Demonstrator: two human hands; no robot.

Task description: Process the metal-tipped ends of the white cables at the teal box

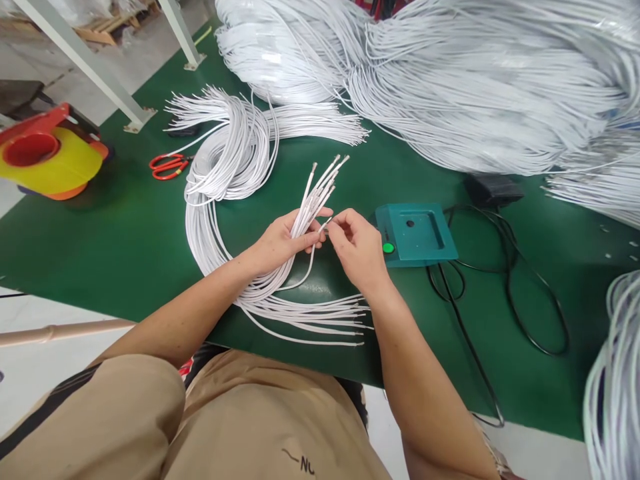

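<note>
My left hand (pixel 280 241) is closed round a bunch of thin white wires (pixel 320 187), whose stripped ends fan up and to the right. My right hand (pixel 356 245) pinches the end of a single white wire (pixel 311 257) just beside the bunch. The wires loop back over the green table (pixel 125 233) in a long curve (pixel 200 227), and their other ends lie spread near the table's front edge (pixel 320 320). A teal box (pixel 416 233) with a lit green button sits right of my right hand.
Large heaps of white wire (pixel 475 80) cover the back and right of the table. Red-handled scissors (pixel 169 165) lie at the left. Black cables (pixel 505 293) run from the teal box past a black adapter (pixel 493 189). A yellow roll on an orange holder (pixel 47 157) stands at the far left.
</note>
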